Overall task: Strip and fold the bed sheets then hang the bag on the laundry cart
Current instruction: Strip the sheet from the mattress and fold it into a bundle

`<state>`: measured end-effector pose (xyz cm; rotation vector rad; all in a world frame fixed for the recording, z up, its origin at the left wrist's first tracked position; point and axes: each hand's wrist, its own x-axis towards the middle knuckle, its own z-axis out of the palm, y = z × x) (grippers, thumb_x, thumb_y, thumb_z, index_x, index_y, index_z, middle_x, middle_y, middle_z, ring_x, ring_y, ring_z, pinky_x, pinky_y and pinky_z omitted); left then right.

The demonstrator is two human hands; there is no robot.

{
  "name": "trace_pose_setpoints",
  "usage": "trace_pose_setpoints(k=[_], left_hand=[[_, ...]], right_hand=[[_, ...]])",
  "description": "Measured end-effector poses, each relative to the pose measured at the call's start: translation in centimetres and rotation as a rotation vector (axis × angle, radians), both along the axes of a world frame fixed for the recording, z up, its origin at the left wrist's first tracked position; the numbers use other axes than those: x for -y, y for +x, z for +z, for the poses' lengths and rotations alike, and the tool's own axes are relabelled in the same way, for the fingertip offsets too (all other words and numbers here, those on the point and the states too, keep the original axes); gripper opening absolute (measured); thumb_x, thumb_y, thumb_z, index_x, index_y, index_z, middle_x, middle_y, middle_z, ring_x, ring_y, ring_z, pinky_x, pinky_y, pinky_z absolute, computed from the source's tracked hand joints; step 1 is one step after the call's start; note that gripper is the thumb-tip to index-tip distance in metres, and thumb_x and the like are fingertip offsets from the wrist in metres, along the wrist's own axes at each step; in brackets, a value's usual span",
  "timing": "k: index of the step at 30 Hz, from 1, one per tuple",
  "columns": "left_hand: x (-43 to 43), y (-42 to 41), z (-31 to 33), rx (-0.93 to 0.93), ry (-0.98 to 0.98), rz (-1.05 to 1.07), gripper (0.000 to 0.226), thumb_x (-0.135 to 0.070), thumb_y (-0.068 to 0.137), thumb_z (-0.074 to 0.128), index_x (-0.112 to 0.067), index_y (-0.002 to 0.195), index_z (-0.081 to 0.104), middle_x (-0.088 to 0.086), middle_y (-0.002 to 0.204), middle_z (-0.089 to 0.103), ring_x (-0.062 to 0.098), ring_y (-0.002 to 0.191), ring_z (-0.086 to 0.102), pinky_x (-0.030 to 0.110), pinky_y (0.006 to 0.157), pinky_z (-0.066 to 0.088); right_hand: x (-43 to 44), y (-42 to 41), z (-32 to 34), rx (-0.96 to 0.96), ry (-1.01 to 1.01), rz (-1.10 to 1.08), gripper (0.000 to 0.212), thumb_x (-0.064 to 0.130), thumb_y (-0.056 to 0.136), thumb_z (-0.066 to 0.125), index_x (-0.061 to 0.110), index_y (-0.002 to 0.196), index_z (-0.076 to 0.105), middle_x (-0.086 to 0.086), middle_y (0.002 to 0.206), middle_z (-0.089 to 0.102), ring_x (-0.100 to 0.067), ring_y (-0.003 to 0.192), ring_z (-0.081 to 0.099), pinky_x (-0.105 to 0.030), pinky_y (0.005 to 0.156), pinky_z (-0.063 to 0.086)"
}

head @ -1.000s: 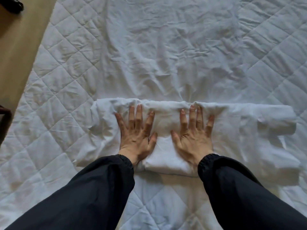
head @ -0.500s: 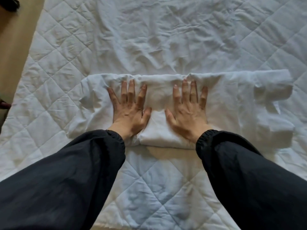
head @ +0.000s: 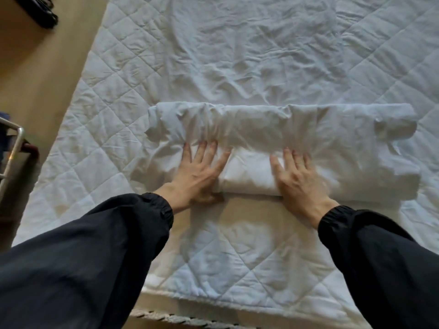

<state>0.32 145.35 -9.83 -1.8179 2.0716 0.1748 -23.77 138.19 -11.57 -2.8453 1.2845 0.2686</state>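
Note:
A white bed sheet lies folded into a long, thick band across the quilted mattress pad. My left hand presses flat on its near left part, fingers spread and tips tucked at the crease under the upper roll. My right hand lies flat on the near middle of the band, fingers apart. Both arms wear dark sleeves. No bag is in view.
The mattress's near edge runs along the bottom. Tan floor lies to the left. A metal frame rail, possibly the cart, shows at the left edge. A dark object sits on the floor at the top left.
Both hands slid back toward me on the sheet, from its far fold to its near part. The camera view shifted, and more floor and a metal rail show at the left.

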Motion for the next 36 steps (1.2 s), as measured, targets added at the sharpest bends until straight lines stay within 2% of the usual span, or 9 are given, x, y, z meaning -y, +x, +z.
trace_pose_setpoints(k=[5,11,14,17,20,22,28,33,36], left_hand=[[0.4,-2.4,0.4,-0.037,-0.076,0.169,0.091,-0.029,0.083,0.062,-0.021,0.151,0.003,0.019,0.156,0.011,0.040,0.141,0.016,0.064,0.110,0.015],[-0.8,-3.2,1.9,-0.084,-0.175,0.226,0.078,-0.003,0.083,0.049,-0.023,0.150,0.016,0.015,0.154,0.023,0.036,0.138,0.025,0.057,0.108,0.018],[-3.0,-2.7,3.1,-0.125,-0.155,0.213,0.078,-0.003,0.083,0.049,-0.023,0.151,0.015,0.014,0.155,0.021,0.034,0.139,0.023,0.056,0.109,0.017],[-6.7,-2.7,2.8,-0.126,-0.158,0.200,0.080,-0.002,0.080,0.051,-0.021,0.151,0.018,0.016,0.155,0.022,0.035,0.139,0.023,0.058,0.109,0.016],[-9.7,-3.3,1.8,-0.133,-0.174,0.187,0.079,0.001,0.072,0.058,-0.017,0.145,0.036,0.022,0.147,0.037,0.042,0.132,0.036,0.065,0.104,0.022],[-10.9,-3.7,1.6,-0.126,-0.219,0.183,0.079,0.003,0.065,0.064,-0.016,0.139,0.047,0.023,0.139,0.047,0.045,0.124,0.046,0.067,0.098,0.030],[-14.6,-5.0,3.8,-0.115,-0.117,0.227,0.076,-0.007,0.085,0.045,-0.025,0.151,0.012,0.014,0.156,0.021,0.034,0.142,0.020,0.061,0.110,0.016],[-20.2,-5.9,5.0,-0.125,-0.081,0.131,0.081,-0.014,0.074,0.050,-0.024,0.149,0.020,0.015,0.147,0.037,0.035,0.132,0.036,0.056,0.107,0.026],[-21.9,-5.8,6.4,-0.142,-0.066,0.059,0.071,-0.022,0.077,0.050,-0.024,0.144,0.030,0.007,0.135,0.050,0.031,0.121,0.049,0.047,0.104,0.035]], right_hand=[[0.3,1.1,2.1,0.005,0.008,-0.065,0.052,-0.005,0.079,0.050,0.004,0.130,0.046,-0.025,0.113,0.057,-0.040,0.100,0.056,-0.046,0.090,0.042],[-0.7,1.6,5.6,0.048,0.033,-0.067,0.023,-0.006,0.080,0.050,0.010,0.094,0.057,-0.011,0.086,0.063,-0.032,0.080,0.062,-0.035,0.067,0.042],[-3.5,1.3,6.4,0.092,0.082,-0.093,0.024,-0.005,0.078,0.049,0.012,0.093,0.056,-0.011,0.085,0.063,-0.031,0.080,0.062,-0.033,0.064,0.038],[-7.5,1.3,6.8,0.114,0.126,-0.099,0.029,-0.003,0.079,0.047,0.012,0.101,0.058,-0.010,0.092,0.064,-0.030,0.087,0.062,-0.034,0.072,0.041],[-10.2,0.8,6.9,0.110,0.138,-0.113,0.032,-0.003,0.079,0.048,0.013,0.105,0.057,-0.009,0.094,0.064,-0.029,0.091,0.061,-0.037,0.086,0.043],[-11.2,0.3,7.0,0.116,0.151,-0.110,0.028,-0.002,0.079,0.048,0.014,0.100,0.058,-0.008,0.092,0.064,-0.029,0.089,0.061,-0.036,0.086,0.045],[-14.6,-0.9,7.7,0.124,0.188,-0.121,0.022,0.003,0.079,0.053,0.016,0.097,0.058,-0.008,0.090,0.065,-0.029,0.088,0.062,-0.033,0.073,0.044],[-20.9,-2.9,8.2,0.111,0.233,-0.134,0.025,-0.001,0.080,0.047,0.016,0.097,0.056,-0.005,0.088,0.063,-0.026,0.085,0.061,-0.033,0.073,0.045],[-21.9,-3.4,9.9,0.054,0.289,-0.091,0.024,0.005,0.082,0.048,0.017,0.100,0.058,-0.006,0.092,0.064,-0.027,0.090,0.061,-0.032,0.072,0.042]])
